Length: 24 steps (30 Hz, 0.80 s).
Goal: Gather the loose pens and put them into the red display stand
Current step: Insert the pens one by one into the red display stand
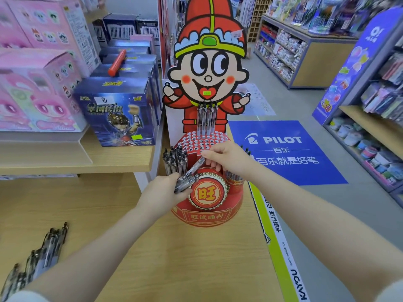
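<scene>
Holding a small bundle of pens: left hand grips its lower end, right hand pinches the top of one pen, just in front of the red display stand on the wooden counter.

Risks, my read:
- pulling one pen could loosen the bundle and spill it
- a missed hole means pens tipping against those already standing at the back
- loose pens lie well apart at far left, easy to forget

Readable: "旺" and "旺试顺利" on the stand, "PILOT" on the blue floor sticker.
</scene>
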{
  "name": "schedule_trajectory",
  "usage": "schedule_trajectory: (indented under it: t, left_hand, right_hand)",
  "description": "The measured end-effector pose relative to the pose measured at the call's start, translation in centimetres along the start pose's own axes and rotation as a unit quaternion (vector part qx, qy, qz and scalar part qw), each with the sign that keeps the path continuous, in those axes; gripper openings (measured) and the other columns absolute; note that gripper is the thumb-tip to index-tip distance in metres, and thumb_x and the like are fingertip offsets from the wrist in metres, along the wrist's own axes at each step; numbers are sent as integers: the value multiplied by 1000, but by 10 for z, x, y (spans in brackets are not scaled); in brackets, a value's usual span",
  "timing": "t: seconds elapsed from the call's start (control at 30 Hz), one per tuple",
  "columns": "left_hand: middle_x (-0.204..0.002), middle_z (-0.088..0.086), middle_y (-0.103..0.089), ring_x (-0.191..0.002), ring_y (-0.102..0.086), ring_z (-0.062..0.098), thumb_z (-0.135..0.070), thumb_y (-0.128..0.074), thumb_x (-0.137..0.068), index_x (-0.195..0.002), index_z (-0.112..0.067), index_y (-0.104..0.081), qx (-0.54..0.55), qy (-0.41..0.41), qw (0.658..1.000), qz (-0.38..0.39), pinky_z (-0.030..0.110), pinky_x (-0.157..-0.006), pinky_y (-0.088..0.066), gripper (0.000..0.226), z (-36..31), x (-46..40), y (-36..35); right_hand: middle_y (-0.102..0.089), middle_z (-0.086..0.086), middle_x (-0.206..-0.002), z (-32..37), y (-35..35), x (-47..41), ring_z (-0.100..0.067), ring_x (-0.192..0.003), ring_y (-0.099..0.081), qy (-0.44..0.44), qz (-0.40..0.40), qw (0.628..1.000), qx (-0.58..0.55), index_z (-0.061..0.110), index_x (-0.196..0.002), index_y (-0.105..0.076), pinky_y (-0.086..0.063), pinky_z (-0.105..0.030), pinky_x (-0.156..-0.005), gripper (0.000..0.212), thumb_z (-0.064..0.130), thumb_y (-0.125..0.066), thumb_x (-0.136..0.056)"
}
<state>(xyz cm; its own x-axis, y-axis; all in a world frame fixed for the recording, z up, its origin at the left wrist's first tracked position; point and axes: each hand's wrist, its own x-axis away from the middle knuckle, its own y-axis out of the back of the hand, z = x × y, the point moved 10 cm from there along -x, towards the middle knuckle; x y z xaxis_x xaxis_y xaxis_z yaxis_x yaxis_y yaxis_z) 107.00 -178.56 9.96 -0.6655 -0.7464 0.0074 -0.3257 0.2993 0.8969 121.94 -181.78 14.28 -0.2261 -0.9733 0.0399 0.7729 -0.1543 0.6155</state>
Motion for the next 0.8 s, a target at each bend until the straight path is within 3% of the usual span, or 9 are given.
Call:
schedule_trajectory:
  t: [0.07, 0.2, 0.3, 0.4, 0.5, 0.6, 0.73, 0.8]
  left_hand:
    - [-87, -3, -69, -77, -64, 14, -45, -61, -84, -103, -17, -60, 36, 6, 999, 0, 32, -67, -55, 34, -1, -1, -1]
    - [-69, -11, -56, -67, -57, 12, -42, -61, -85, -87, -19, -54, 61, 13, 998, -8, 24, -57, -46, 25, -4, -4, 4]
    - [-75, -8, -57, -72, -57, 13, -42, -62, -85, -100, -18, -57, 64, 10, 998, -7, 24, -61, -46, 29, -5, -9, 8]
    - [-75, -6, -61, -74, -61, 15, -43, -63, -84, -99, -16, -60, 79, 17, 997, -6, 28, -64, -50, 32, -2, -14, 11]
    - [-73, -7, -61, -71, -60, 13, -44, -64, -83, -90, -19, -57, 71, 32, 997, 9, 26, -60, -50, 27, 2, -20, 8]
    - [-72, -6, -60, -70, -59, 13, -45, -64, -83, -91, -15, -58, 43, 32, 998, 24, 24, -55, -46, 31, 0, -25, 2]
    - [-85, -3, -68, -71, -62, 12, -47, -61, -84, -101, -15, -59, 52, 23, 998, 35, 24, -55, -48, 36, -5, -33, -6]
    - [-85, -2, -68, -68, -63, 11, -48, -60, -84, -105, -17, -58, 46, 19, 998, 39, 28, -60, -54, 37, -7, -37, -9]
  right_hand:
    - [-58, 6, -57, -8, -6, 0, -4, -49, -52, -36, -14, 996, -78, 14, -67, -62, -42, -16, -50, 33, 34, -56, -93]
    - [-59, 6, -60, -10, -32, 2, -5, -54, -54, -73, 66, 982, -164, 9, -75, -61, -46, -17, -53, 26, 27, -58, -92]
    - [-57, 0, -63, -6, -32, 1, -9, -57, -54, -58, 77, 982, -161, 11, -74, -60, -46, -19, -56, 22, 21, -58, -93]
    - [-60, 0, -70, -10, -26, -4, -10, -61, -53, -60, 54, 979, -189, 17, -75, -61, -46, -21, -59, 19, 22, -56, -93]
    - [-67, 0, -83, -24, -10, -14, -7, -56, -58, -98, -22, 956, -276, 16, -82, -60, -47, -18, -54, 16, 21, -52, -95]
    - [-67, -4, -79, -41, 24, -23, -7, -49, -59, -137, -131, 926, -325, 12, -88, -54, -48, -18, -50, 15, 21, -46, -98]
    - [-66, -1, -71, -47, 82, -36, -17, -65, -66, -104, -276, 946, -137, 14, -79, -56, -51, -30, -63, 20, 20, -48, -96]
    - [-65, 1, -71, -40, 96, -43, -18, -70, -66, -82, -306, 946, -67, 15, -76, -54, -50, -30, -68, 20, 21, -49, -95]
